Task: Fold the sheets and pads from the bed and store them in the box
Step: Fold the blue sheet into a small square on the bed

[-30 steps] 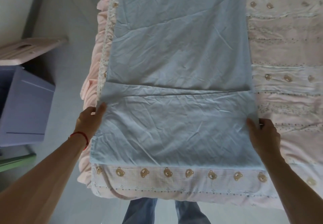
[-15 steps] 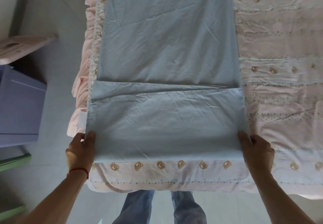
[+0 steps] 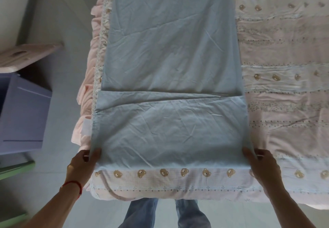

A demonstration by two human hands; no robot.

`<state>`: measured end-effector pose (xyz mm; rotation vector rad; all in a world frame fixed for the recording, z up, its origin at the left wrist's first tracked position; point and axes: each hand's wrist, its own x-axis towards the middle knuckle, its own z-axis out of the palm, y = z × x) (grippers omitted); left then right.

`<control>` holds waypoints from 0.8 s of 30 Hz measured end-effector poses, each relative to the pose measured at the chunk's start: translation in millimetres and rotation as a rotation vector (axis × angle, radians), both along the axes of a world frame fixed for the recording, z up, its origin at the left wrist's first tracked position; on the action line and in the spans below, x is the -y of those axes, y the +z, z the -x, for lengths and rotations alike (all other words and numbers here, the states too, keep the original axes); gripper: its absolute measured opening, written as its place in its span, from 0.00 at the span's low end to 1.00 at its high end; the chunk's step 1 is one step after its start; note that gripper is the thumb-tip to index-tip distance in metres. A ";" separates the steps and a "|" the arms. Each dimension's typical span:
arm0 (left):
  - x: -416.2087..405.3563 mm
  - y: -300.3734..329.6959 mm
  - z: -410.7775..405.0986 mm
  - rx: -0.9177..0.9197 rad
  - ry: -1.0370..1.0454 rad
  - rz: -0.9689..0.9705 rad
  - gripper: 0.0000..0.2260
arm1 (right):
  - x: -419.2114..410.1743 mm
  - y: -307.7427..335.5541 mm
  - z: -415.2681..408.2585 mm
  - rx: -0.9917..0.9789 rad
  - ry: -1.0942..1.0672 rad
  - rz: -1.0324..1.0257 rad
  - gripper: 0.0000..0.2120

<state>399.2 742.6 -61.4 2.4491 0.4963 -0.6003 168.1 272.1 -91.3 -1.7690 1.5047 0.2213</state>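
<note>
Both near corners of the blue sheet [image 3: 170, 88], lying lengthwise on the bed [image 3: 277, 113], are being pinched by the left hand [image 3: 81, 165] and right hand [image 3: 261, 163], and uneven pulling is risking a skewed, wrinkled fold.

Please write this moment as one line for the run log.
step: folding light blue sheet on bed | left hand: pinches near left corner | right hand: pinches near right corner | purple box: on floor, left

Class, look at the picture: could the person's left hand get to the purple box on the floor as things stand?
Probably not at once: the left hand grips the blue sheet's near corner, and the purple box sits apart on the floor to the left. Nothing blocks the way once it lets go.
</note>
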 end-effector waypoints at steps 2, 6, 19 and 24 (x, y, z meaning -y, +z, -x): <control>-4.7 7.5 -6.6 -0.055 -0.043 -0.027 0.14 | 2.2 7.5 0.0 0.106 -0.081 -0.131 0.24; -8.5 33.1 -25.0 -0.150 0.035 0.148 0.11 | 4.0 33.4 -13.1 0.332 -0.188 -0.193 0.18; 83.2 129.2 -238.7 -0.080 0.443 0.829 0.20 | 93.7 138.5 -215.3 0.866 -0.343 -0.250 0.02; 139.2 104.2 -317.6 -0.076 0.508 0.825 0.11 | 136.3 104.5 -302.6 0.781 -0.428 -0.318 0.03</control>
